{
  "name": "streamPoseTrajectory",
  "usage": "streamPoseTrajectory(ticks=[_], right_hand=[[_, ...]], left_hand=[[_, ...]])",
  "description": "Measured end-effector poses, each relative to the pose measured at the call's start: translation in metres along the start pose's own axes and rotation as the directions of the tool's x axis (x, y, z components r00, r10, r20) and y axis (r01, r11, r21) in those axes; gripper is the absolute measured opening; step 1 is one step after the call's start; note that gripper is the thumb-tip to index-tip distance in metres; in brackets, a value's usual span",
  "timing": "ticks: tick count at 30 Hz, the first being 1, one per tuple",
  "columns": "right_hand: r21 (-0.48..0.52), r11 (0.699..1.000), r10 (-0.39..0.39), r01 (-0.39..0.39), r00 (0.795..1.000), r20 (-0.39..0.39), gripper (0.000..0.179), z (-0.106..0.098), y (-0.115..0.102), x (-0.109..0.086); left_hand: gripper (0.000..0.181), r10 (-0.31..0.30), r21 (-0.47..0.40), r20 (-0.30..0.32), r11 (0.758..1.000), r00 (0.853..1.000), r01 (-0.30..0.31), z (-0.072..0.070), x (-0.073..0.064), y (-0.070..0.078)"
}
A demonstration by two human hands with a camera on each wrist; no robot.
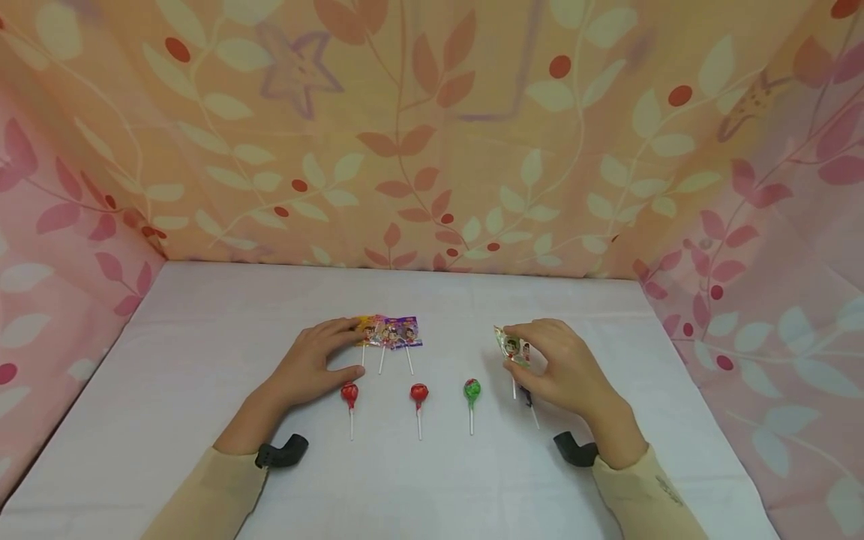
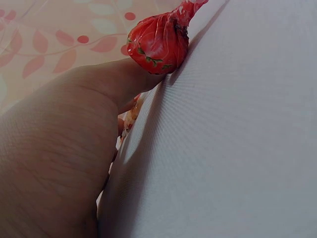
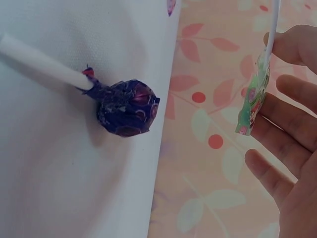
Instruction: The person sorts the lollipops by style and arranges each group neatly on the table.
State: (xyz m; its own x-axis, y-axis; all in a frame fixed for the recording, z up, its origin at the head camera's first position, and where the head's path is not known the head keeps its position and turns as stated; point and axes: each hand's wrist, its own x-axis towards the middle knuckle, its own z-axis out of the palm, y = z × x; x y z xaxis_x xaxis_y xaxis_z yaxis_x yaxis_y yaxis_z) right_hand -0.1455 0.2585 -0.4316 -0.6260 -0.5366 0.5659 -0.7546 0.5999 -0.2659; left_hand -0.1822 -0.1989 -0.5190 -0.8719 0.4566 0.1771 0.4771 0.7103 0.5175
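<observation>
My left hand (image 1: pixel 312 365) lies at the left of several flat-wrapped lollipops, its fingertips over the yellow lollipop (image 1: pixel 367 328). Beside that one are a pinkish-purple lollipop (image 1: pixel 388 334) and a purple lollipop (image 1: pixel 409 331), their sticks toward me. The left thumb stretches out just above a round red lollipop (image 1: pixel 349 393), which looms close in the left wrist view. With thumb and fingers, my right hand (image 1: pixel 563 367) pinches a flat lollipop in a pale green wrapper (image 3: pixel 255 101), raised off the table. A round dark purple lollipop (image 3: pixel 130 109) lies beneath that hand, mostly hidden in the head view.
A second round red lollipop (image 1: pixel 419 393) and a round green lollipop (image 1: pixel 472 389) lie in the front row between the hands. The white tablecloth (image 1: pixel 432 487) ends at a leaf-patterned curtain (image 1: pixel 432 187) behind, with pink curtain sides.
</observation>
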Motion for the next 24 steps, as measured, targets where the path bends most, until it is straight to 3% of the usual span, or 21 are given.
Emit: streamPoseTrajectory(ticks=[15,24], right_hand=[[0.029,0.999,-0.031,0.031,1.0,0.004,0.045,0.014,0.0,0.01],[0.028,0.999,-0.034,0.034,0.999,-0.008,0.044,0.018,-0.003,0.017]], left_hand=[[0.064,0.027,0.002,-0.029,1.0,0.999,-0.027,0.001,0.0,0.002],[0.065,0.01,-0.004,-0.007,1.0,1.0,-0.01,-0.001,0.0,0.003]])
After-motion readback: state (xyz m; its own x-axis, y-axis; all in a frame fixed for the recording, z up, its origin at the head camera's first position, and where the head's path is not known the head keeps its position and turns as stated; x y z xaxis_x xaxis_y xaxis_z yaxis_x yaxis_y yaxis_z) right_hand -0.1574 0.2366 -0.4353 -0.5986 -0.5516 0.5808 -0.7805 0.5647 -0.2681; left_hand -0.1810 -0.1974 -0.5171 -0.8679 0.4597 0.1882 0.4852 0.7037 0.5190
